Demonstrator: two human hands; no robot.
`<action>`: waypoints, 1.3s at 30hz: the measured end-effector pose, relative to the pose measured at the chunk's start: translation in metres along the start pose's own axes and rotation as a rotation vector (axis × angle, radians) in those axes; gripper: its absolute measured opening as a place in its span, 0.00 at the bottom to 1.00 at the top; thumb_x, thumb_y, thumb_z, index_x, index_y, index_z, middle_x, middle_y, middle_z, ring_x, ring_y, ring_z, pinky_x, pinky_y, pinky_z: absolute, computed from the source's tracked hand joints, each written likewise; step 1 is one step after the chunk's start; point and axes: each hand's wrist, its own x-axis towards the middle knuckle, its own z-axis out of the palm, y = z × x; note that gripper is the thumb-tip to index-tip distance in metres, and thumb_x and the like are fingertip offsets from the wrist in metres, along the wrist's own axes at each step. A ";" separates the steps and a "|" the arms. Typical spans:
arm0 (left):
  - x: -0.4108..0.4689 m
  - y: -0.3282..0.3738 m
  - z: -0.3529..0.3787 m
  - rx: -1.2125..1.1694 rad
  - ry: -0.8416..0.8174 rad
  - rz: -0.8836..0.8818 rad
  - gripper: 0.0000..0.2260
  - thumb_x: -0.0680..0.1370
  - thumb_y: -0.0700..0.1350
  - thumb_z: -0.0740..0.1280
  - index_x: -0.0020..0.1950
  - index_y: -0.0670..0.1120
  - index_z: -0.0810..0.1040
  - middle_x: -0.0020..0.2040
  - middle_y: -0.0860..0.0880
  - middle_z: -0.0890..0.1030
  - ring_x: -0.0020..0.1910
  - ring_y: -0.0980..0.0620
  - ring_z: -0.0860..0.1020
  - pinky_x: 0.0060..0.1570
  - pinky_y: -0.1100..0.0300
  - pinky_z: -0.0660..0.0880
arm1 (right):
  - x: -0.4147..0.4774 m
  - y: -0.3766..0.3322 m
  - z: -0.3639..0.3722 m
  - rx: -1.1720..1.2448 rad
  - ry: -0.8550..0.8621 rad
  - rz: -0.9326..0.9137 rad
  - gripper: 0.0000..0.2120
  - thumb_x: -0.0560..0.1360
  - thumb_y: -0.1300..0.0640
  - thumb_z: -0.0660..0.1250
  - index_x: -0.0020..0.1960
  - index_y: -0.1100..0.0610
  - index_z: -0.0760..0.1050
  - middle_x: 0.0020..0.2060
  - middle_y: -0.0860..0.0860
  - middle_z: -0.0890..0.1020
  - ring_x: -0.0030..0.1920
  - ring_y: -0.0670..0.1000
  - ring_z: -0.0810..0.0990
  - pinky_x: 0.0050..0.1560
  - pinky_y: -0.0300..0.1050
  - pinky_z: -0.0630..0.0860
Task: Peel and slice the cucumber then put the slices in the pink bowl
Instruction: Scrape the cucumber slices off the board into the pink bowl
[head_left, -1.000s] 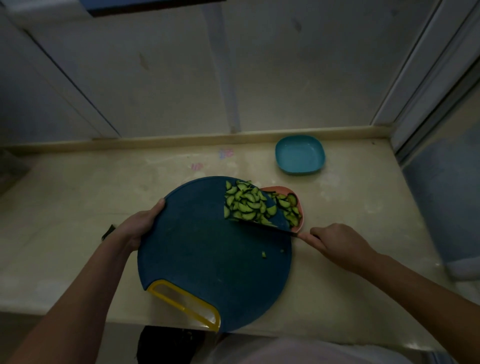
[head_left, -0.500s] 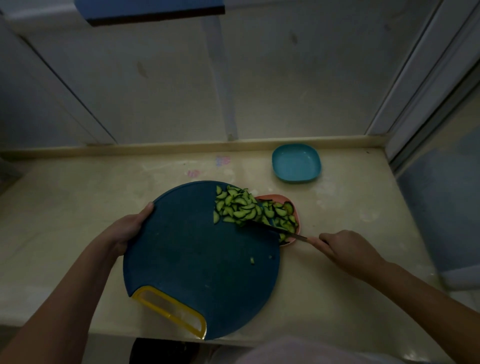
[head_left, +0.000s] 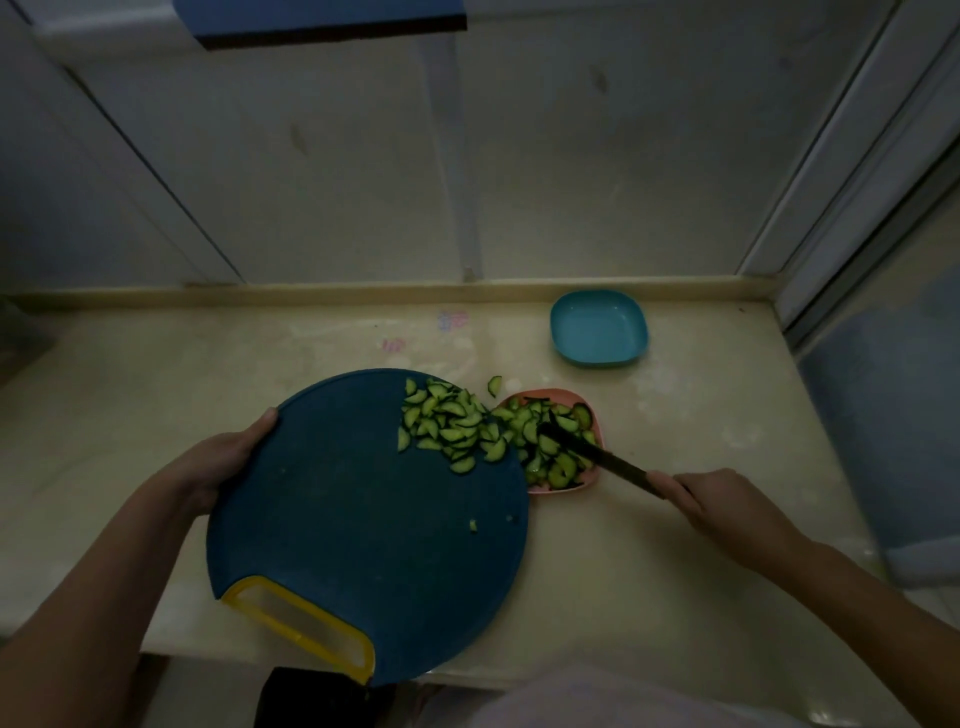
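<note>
Plainly, the left hand (head_left: 223, 462) gripped the far-left rim of the round dark-blue plastic cutting board (head_left: 353, 545), thumb showing on top. It seemed to hold the board lifted on that side, so that the right edge lapped over the small pink plastic bowl (head_left: 569, 399). The right hand (head_left: 727, 506) was curled round the handle of a dark-bladed kitchen knife (head_left: 597, 453). Its blade reached across the bowl among the pieces, apparently to sweep them off the board's edge.

Many green half-moon cucumber slices (head_left: 447, 426) lay heaped on the board's upper right, and the rest lay in the bowl. One stray slice (head_left: 494, 385) sat just past the board's rim, beside the bowl. A small scrap (head_left: 473, 526) lay lower on the board.

The board's yellow handle cut-out (head_left: 306, 623) hung over the near edge of the pale stone bench (head_left: 649, 545). A square blue plastic bowl (head_left: 597, 327) stood well apart, near the wall.
</note>
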 end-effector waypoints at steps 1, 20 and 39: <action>-0.001 0.000 -0.002 0.011 -0.001 -0.002 0.28 0.76 0.62 0.59 0.55 0.37 0.77 0.53 0.38 0.80 0.51 0.39 0.79 0.47 0.48 0.76 | -0.001 0.001 -0.001 0.030 -0.006 0.008 0.56 0.54 0.18 0.26 0.41 0.55 0.80 0.27 0.51 0.77 0.28 0.48 0.75 0.31 0.41 0.69; -0.004 0.015 0.024 0.128 -0.085 -0.014 0.33 0.68 0.67 0.62 0.54 0.39 0.79 0.52 0.40 0.82 0.52 0.39 0.80 0.57 0.42 0.74 | -0.010 -0.056 0.023 -0.239 -0.009 -0.262 0.25 0.78 0.38 0.44 0.39 0.53 0.70 0.35 0.54 0.78 0.41 0.56 0.79 0.39 0.48 0.68; 0.007 0.020 0.016 0.123 -0.087 0.009 0.34 0.66 0.67 0.63 0.55 0.38 0.79 0.52 0.39 0.82 0.51 0.39 0.80 0.57 0.42 0.74 | -0.006 -0.008 0.008 -0.319 0.065 -0.135 0.51 0.53 0.27 0.12 0.38 0.50 0.68 0.29 0.50 0.73 0.37 0.52 0.79 0.37 0.45 0.68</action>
